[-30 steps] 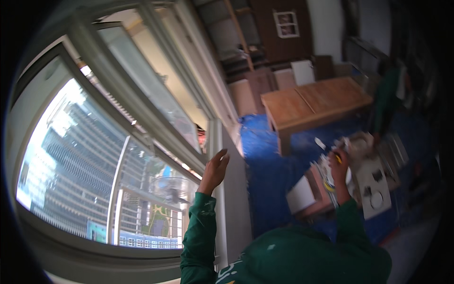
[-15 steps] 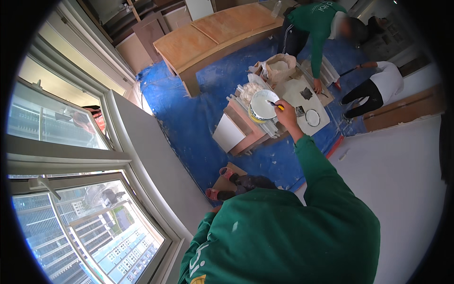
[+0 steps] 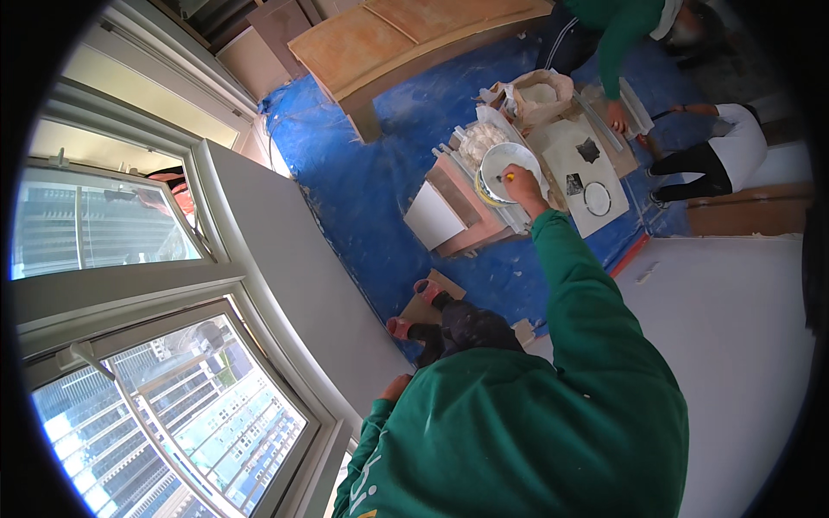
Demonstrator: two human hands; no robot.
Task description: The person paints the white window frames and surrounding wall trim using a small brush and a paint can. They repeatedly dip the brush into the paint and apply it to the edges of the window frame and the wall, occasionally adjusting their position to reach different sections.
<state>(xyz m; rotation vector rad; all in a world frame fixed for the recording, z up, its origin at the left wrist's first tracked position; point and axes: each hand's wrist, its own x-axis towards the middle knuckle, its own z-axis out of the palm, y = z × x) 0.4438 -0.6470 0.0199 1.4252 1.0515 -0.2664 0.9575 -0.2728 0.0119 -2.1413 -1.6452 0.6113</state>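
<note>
My right hand (image 3: pixel 522 185) reaches forward over a white bucket (image 3: pixel 481 187) with yellow markings. It is closed around the handle of a small tool (image 3: pixel 509 176), yellow and black, whose working end is inside the bucket and too small to make out. White, paste-like material (image 3: pixel 503 159) shows in the bucket. The bucket stands on a pinkish box-like stand (image 3: pixel 477 212) beside a bag of whitish lumps (image 3: pixel 484 142). My left hand (image 3: pixel 395 388) hangs low beside my leg, near the wall under the window; its fingers are mostly hidden.
Beyond the bucket are an open sack (image 3: pixel 537 97) and a pale board (image 3: pixel 577 160) with a round lid (image 3: pixel 597 198). A co-worker in green (image 3: pixel 615 43) reaches toward the board; another person in white (image 3: pixel 737 151) bends at right. Blue sheeting (image 3: pixel 345 198) covers the floor. Tilted-open windows (image 3: pixel 164 397) stand at left.
My right hand has moved lower over the bucket, taking the tool's end deeper inside. The view has shifted, so the bucket and board sit farther right. More of my left hand shows.
</note>
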